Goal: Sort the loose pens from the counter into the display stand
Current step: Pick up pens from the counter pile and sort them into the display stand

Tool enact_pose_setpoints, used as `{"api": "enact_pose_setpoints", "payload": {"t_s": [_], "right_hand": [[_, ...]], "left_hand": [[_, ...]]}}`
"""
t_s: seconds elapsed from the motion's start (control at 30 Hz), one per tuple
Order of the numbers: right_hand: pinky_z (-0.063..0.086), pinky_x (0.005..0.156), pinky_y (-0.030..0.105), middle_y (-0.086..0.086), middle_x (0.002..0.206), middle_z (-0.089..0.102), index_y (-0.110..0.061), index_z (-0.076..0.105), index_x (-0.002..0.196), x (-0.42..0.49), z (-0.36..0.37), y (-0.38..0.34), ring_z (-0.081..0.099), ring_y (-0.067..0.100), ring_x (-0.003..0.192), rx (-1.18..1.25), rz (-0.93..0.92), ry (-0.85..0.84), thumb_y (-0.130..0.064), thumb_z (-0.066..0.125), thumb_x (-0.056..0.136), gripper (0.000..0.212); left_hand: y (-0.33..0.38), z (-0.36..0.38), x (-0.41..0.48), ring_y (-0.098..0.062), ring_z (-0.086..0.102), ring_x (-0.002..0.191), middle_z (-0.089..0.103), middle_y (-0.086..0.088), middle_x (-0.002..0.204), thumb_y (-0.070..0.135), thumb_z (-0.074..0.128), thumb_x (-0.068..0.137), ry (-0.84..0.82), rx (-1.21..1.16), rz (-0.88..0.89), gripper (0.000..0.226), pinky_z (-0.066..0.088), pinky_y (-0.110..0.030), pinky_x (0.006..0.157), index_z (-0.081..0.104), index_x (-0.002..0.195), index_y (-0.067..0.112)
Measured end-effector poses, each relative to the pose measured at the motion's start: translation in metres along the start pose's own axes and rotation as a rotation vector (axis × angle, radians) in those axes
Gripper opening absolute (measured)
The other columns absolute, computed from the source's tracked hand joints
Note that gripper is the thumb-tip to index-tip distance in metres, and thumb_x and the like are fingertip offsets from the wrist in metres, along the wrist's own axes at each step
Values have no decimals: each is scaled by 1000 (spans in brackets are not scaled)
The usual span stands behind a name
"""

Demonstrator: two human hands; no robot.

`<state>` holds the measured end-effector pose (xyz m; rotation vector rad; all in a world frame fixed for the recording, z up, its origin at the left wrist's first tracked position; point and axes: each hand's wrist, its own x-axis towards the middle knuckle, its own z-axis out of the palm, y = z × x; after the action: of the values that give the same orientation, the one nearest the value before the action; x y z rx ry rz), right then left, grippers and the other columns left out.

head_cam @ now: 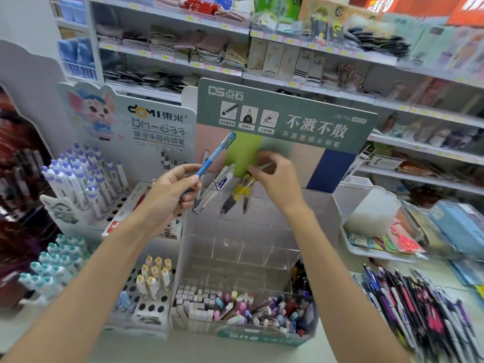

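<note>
My left hand (171,191) grips a blue capped pen (216,154), tilted up to the right, in front of the clear tiered display stand (243,239). My right hand (279,179) is over the stand's top row, fingers pinched on a yellow-and-black pen (239,191) whose tip points down into a compartment. Beside it, white pens (218,186) lean in the neighbouring top compartment. The stand's bottom row holds several mixed pens (262,307). A heap of loose pens (419,307) lies on the counter at the right.
A white peg stand (110,203) with purple-capped and yellow-capped pens is on the left. The green backboard (285,119) rises behind the clear stand. A white tray (377,251) with packets sits to the right. Store shelves fill the background.
</note>
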<state>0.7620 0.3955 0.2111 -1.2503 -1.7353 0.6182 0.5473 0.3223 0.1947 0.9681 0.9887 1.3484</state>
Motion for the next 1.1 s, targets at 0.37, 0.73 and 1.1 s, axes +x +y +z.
{"api": "enact_pose_setpoints", "payload": {"t_s": [0.37,0.73,1.1], "right_hand": [[57,78,29,11,98,67,-22,51,126,-22,-24,-34,67,25,88,381,-121,-133,-6,67,91,42],[49,73,20,-12,87,58,-16,54,129,-33,-55,19,56,1,76,-17,-55,432,-4,60,90,42],[47,68,14,-7,84,64,-12,64,120,-67,-125,81,58,-4,74,-53,2,435,-4,58,92,30]], "left_hand": [[-6,28,4,-9,43,54,63,0,72,1,49,99,-179,140,-8,25,37,-19,52,64,110,18],[-28,30,10,-4,59,61,65,-4,82,10,60,96,67,452,171,15,50,-22,55,63,98,25],[-44,113,2,-11,59,65,66,-1,76,9,64,92,-38,687,281,17,49,-28,65,64,87,25]]}}
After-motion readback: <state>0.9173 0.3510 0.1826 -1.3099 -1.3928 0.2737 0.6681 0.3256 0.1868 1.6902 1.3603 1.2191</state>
